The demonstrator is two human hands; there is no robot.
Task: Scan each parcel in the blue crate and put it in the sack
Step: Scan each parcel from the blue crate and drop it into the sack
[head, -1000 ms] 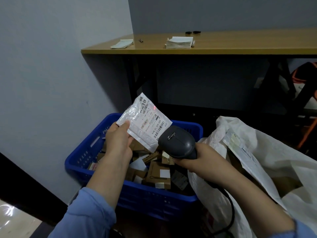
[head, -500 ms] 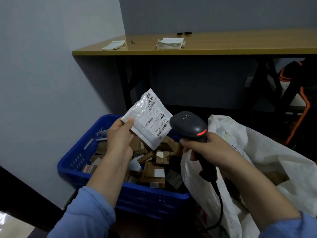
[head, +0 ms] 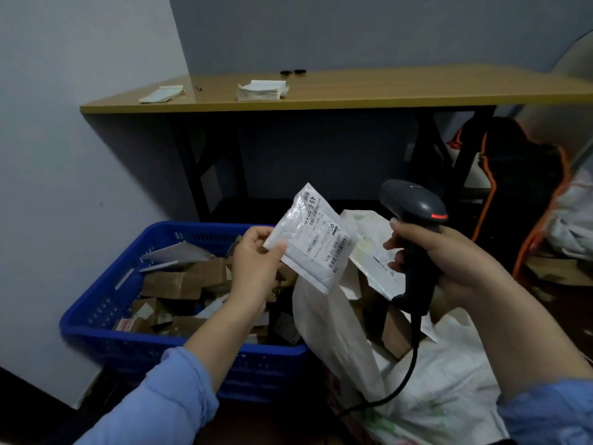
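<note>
- At your 5 o'clock the sack (head: 433,390) is gaping open and already holding a few cardboard boxes (head: 396,335), so part of the job is looking done.
- Your right hand (head: 449,261), at 3 o'clock, is wrapping its fingers round the scanner (head: 414,213), whose red light is glowing.
- Your left hand (head: 253,261) is pinching the white parcel (head: 316,239) by its lower left corner and holding it over the sack's edge, beside the scanner.
- The parcel is looking thin, glossy and softly padded, with its barcoded label facing you and its top leaning toward 1 o'clock. Whether it is scanned, you cannot tell.
- At 8 o'clock the blue crate (head: 106,303) is lying heaped with small boxes (head: 173,284), so most of the work is probably still waiting.
</note>
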